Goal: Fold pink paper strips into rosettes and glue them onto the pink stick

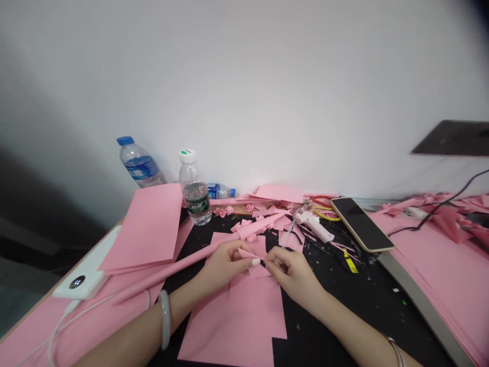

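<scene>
My left hand (225,265) is closed on a small piece of pink paper (248,253), its thumb lying along the near side. From the right, my right hand (292,270) pinches the same paper, and the fingertips of both hands nearly meet. The piece looks folded; part of it is hidden by the fingers. Below the hands lie flat pink sheets (237,321) on a black mat. Just beyond them is a long rolled pink paper tube (183,262), slanting past my left wrist. A white-and-pink glue gun (315,224) rests beyond my right hand.
Two water bottles, one blue-capped (141,165) and one white-capped (195,196), stand at the back left; another bottle (221,191) lies down. A white power bank (82,280) sits left. A phone (362,224) and stacked pink sheets (431,270) are right. Paper scraps (250,229) litter the middle.
</scene>
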Demonstrator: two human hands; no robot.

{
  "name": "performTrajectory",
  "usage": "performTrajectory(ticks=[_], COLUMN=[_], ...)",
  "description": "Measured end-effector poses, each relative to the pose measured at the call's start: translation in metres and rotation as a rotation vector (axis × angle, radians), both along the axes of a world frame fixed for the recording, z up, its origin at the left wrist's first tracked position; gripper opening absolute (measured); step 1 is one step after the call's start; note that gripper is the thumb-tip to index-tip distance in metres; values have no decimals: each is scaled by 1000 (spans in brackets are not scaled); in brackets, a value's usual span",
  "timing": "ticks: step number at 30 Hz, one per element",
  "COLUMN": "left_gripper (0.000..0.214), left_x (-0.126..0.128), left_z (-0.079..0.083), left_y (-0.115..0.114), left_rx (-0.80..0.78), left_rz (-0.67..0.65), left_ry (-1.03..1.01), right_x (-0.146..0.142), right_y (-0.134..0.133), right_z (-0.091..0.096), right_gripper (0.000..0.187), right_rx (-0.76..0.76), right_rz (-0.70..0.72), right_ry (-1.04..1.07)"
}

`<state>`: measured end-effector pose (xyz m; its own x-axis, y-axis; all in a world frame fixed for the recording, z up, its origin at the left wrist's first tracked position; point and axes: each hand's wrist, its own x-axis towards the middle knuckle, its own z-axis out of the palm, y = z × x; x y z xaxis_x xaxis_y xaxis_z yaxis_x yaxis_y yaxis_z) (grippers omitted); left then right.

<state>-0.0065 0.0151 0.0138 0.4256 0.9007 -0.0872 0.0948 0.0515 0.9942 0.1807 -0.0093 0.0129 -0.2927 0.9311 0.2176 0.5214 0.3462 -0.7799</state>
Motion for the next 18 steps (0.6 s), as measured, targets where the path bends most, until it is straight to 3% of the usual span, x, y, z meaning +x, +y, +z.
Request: performTrajectory(ticks=[4, 8, 14, 18], left_gripper=[15, 15, 23, 27], left_x=[-1, -2, -4, -4], left_z=[-1, -2, -5, -4], left_y=[0, 0, 1, 2], left_rx=[97, 89, 111, 78], left_rz=[40, 17, 46, 111], left_ry=[86, 117, 113, 110], right_x=[-1, 1, 6, 9], right_y=[-2, 0, 4, 4], right_z=[-2, -3, -6, -5], right_gripper=[21, 22, 35, 30], right_rx=[32, 30, 56, 49], right_rz=[57, 81, 17, 3], right_ry=[-39, -46, -14, -11])
